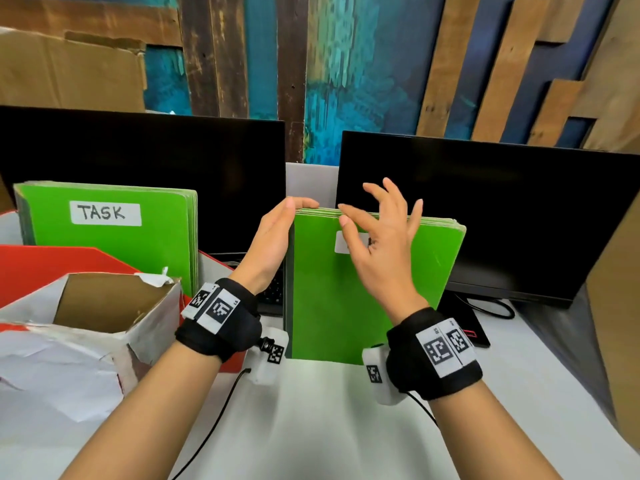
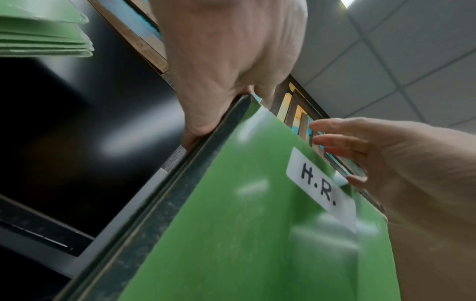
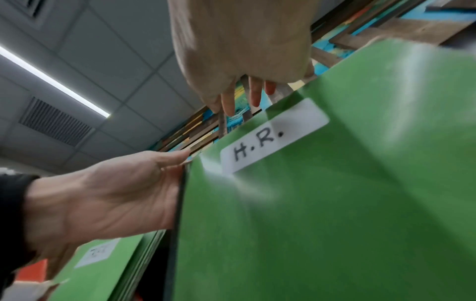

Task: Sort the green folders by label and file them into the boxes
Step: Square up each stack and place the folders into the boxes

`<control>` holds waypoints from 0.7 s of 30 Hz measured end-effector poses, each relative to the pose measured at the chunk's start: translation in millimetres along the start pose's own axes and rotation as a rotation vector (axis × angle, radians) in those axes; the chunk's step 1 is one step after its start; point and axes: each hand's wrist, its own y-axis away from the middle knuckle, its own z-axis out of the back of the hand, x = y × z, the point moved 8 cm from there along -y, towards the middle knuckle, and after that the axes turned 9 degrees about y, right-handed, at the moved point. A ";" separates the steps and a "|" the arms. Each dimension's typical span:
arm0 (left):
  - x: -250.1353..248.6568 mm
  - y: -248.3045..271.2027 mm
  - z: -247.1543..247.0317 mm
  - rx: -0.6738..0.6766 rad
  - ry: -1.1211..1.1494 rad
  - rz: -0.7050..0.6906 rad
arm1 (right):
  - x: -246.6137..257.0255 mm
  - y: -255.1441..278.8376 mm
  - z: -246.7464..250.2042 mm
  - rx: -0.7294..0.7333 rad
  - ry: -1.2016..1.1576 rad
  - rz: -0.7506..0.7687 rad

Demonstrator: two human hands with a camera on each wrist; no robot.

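A stack of green folders (image 1: 346, 306) stands upright on the white table (image 1: 329, 427) in front of me. Its front label reads H.R. (image 2: 322, 189) (image 3: 273, 134). My left hand (image 1: 273, 233) holds the stack at its upper left corner, palm against the dark spine (image 2: 180, 193) and a digit lying over the top edge. My right hand (image 1: 377, 244) hovers in front of the label with fingers spread, its index tip at the folders' top edges. A second green stack labelled TASK (image 1: 104, 247) stands at the left in a red box (image 1: 41, 268).
A torn white cardboard box (image 1: 86, 341) stands open at the front left. Two dark monitors (image 1: 138, 150) (image 1: 502, 209) rise right behind the folders. A black device with cables (image 1: 467, 327) lies under the right monitor. A brown cardboard panel (image 1: 620, 306) stands at the right edge.
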 end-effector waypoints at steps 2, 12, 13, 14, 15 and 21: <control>3.8 -1.9 2.9 0.009 0.045 0.038 | -1.1 2.1 -4.5 -0.001 -0.027 -0.001; 11.3 -9.3 8.6 -0.018 0.168 0.141 | -18.4 -0.3 25.4 -0.285 -0.349 -0.078; 11.8 -9.9 9.3 -0.026 0.163 0.143 | -20.2 -0.2 23.0 -0.274 -0.358 -0.086; 12.3 -10.4 10.3 -0.037 0.153 0.144 | -21.9 0.1 19.6 -0.257 -0.362 -0.098; 11.9 -10.8 11.0 -0.045 0.142 0.142 | -23.1 0.5 16.5 -0.237 -0.360 -0.111; 5.2 -9.9 10.3 -0.021 0.082 0.091 | -29.8 -2.7 0.1 -0.082 -0.265 -0.164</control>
